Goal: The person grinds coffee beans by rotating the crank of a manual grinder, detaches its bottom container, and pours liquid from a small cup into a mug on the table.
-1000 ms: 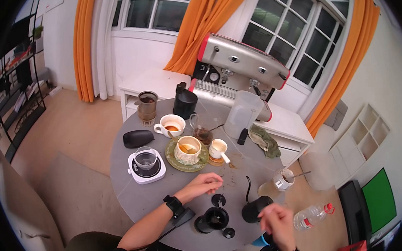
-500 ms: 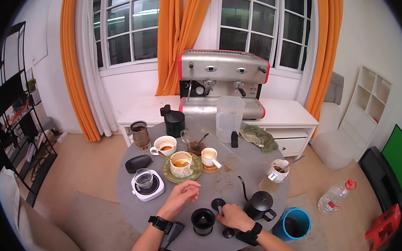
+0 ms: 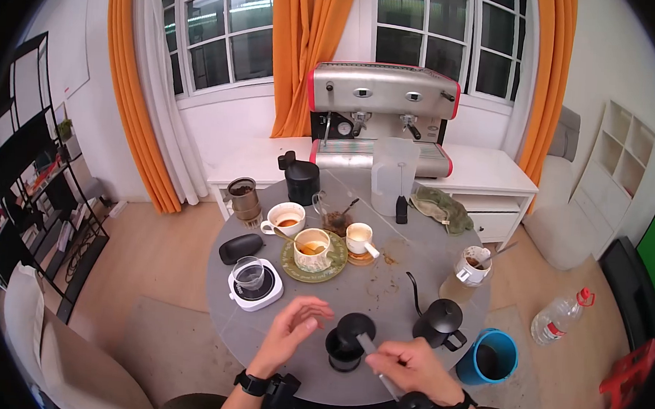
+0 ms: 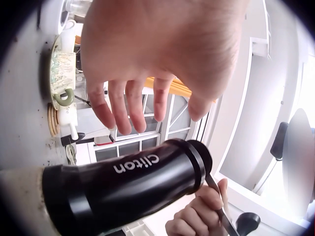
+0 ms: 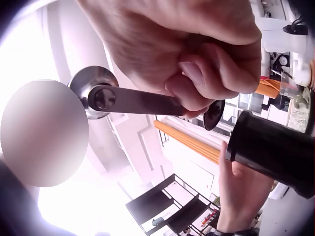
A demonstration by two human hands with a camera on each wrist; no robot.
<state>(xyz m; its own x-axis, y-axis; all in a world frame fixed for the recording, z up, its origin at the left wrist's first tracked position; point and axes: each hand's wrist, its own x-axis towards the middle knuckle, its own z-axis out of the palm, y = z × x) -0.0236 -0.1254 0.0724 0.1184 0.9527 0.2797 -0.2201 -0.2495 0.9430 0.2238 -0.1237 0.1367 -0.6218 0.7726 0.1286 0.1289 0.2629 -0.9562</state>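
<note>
My right hand (image 3: pixel 415 366) grips the flat metal arm of a hand coffee grinder's crank (image 5: pixel 142 101). The crank's round black lid (image 3: pixel 355 328) overlaps the grinder's mouth in the head view; in the right wrist view it stands beside the rim. A knob (image 3: pixel 414 405) is at the arm's other end. The black cylindrical grinder (image 4: pixel 128 187), lettered in white, stands upright on the table. My left hand (image 3: pixel 288 337) hovers just left of the grinder, fingers spread and loosely bent, holding nothing.
On the round grey table (image 3: pixel 271 360), a black gooseneck kettle (image 3: pixel 439 322) stands right of the grinder. A white scale (image 3: pixel 257 287) bearing a glass cup is at left. Behind are a cup on a green plate (image 3: pixel 293 267) and other cups. A blue bucket (image 3: pixel 490 356) stands right.
My right hand has come from beside the kettle to the crank lying on the table, taken hold of it and raised it over the grinder. My left hand stays near the grinder.
</note>
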